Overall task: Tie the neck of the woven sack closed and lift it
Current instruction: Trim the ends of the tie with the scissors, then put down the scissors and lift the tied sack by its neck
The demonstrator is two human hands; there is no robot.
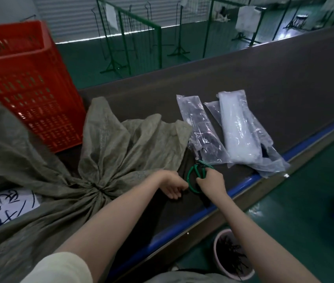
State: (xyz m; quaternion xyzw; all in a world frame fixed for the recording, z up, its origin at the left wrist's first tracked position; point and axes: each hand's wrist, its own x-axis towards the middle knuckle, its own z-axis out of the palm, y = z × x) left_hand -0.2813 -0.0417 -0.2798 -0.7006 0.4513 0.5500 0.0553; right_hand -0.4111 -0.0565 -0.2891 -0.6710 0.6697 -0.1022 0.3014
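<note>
1. At seven o'clock on the dark belt point(243, 94): sack point(45, 201) lying slumped, neck point(98, 189) already cinched, loose mouth fanned toward twelve.
2. At three o'clock from the neck: right hand point(211, 183) closed on green scissors point(197, 174); left hand point(173, 185) loosely curled, holding nothing visible, fingertips touching a scissor loop.
3. Long axis running seven to one; left hand nearer the neck, likely first to grab.
4. Hard to make out: the tie itself, buried in folds; scissor blades tucked under plastic bags point(233, 131); sack's lower end cut off.
</note>
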